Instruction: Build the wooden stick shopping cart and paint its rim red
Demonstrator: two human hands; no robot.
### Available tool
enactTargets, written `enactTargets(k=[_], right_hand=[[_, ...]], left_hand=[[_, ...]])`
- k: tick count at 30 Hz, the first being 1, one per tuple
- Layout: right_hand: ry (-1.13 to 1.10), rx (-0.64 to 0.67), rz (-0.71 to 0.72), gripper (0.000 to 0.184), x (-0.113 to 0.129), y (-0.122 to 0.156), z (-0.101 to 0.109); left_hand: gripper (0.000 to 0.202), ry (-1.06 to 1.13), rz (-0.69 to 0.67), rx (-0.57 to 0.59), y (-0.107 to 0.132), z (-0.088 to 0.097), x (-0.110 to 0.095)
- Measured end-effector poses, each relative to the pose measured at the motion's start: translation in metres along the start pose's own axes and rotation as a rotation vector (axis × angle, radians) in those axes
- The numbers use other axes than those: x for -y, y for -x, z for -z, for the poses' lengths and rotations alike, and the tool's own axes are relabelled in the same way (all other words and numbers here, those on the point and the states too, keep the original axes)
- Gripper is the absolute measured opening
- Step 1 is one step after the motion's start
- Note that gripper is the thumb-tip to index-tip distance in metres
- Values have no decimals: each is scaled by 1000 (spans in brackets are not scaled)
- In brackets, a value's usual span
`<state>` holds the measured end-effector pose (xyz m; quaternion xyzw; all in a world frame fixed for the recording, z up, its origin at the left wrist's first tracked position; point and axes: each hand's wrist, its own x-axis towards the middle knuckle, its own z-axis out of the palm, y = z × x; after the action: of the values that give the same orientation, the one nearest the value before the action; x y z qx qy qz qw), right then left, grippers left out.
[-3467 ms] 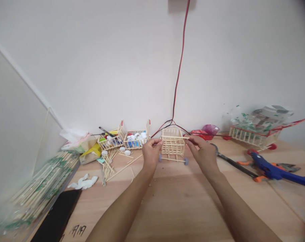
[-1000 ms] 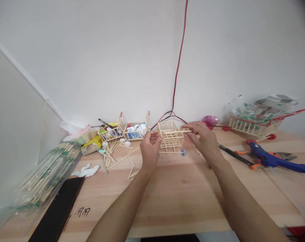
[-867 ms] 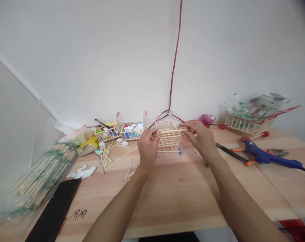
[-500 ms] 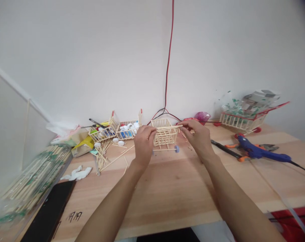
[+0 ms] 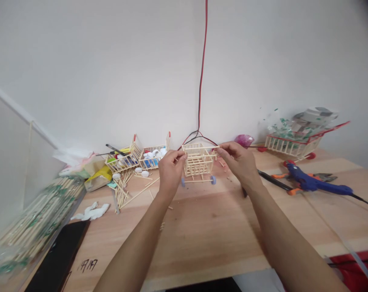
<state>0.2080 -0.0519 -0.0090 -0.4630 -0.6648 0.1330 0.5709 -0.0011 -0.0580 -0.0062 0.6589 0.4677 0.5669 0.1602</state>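
Stick cart (image 5: 197, 166), seen from the head camera: stands upright on the wooden tabletop (image 5: 199, 239) near the wall (image 5: 126, 73), between the two hands, with bluish wheels (image 5: 213, 180) at both near corners. At the upper left corner, left hand (image 5: 171, 169) with thumb and fingers drawn in — cannot tell whether clamped on the rim, on a stick end or merely resting there. At the opposite side, right hand (image 5: 240, 162) with thumb and forefinger clamped on the right end of a thin stick (image 5: 208, 147), held across the cart's open top. Compared with half a second ago, no longer lined up close along the near rim; now sits higher and farther back. Also newly uncovered: left wheel (image 5: 183, 182), just beside the left hand. Taken together, suggests a stick not yet fixed, its placement still being adjusted — a judgement only. Well apart to the right, blue glue gun (image 5: 307, 181) and pliers (image 5: 325, 177); to the left, loose sticks (image 5: 123, 192).
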Motion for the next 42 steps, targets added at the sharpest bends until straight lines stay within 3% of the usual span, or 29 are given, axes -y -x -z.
enactTargets(k=[6,13,24,37,42], right_hand=[[-141,51,-88,19,3,2,1],[-98,31,-16,19,-4,1,-1],[92,-11,60,14,-6,5,-2],[93,6,60,15,-8,9,-1],[92,-10,54,13,-10,9,-1]], left_hand=[[13,160,131,61,-7,4,7],[11,212,167,99,-12,7,8],[8,37,-33,34,3,7,-6],[6,27,-38,34,3,7,1],[11,61,-38,83,1,12,4]])
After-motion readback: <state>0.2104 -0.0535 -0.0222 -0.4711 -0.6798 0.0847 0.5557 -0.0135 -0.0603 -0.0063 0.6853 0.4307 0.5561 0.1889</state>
